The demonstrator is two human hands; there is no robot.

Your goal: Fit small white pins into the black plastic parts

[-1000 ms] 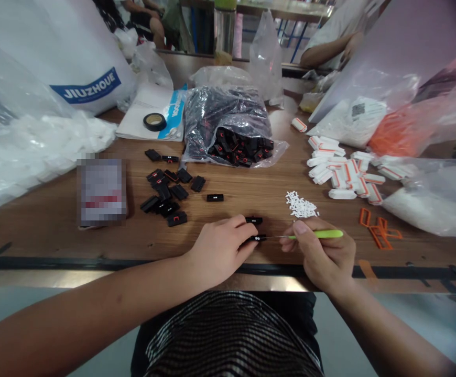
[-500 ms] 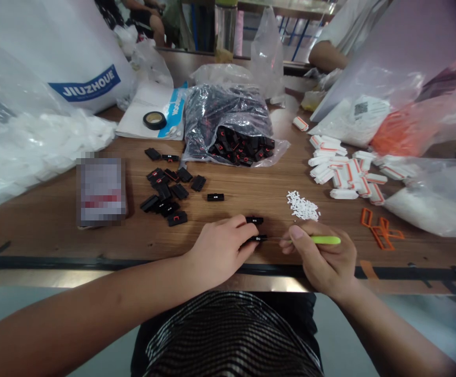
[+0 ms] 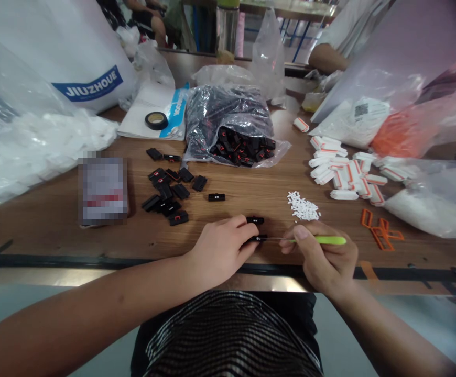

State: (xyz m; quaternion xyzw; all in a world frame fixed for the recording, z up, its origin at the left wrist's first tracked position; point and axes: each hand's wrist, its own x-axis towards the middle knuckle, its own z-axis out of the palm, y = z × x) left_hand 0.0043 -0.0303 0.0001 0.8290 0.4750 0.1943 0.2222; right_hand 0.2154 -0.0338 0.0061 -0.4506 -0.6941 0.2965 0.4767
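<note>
Our left hand (image 3: 220,250) has its fingers bent and pinching a small black block (image 3: 260,238) at the near side of the table (image 3: 251,183). Our right hand (image 3: 328,256) grips a green-handled pick (image 3: 331,240) between thumb and fingers, its thin shaft pointing left at that block; we cannot tell whether the tip touches it. Just on the far side of the pinched block we see a second black block (image 3: 256,220), close by our left fingers. A loose pile of black blocks (image 3: 165,191) lies to the left, and a filled clear bag (image 3: 228,104) farther off. Right of centre, we have white pegs (image 3: 303,206) heaped near our right hand, with orange-striped white cases (image 3: 346,170) beyond.
</note>
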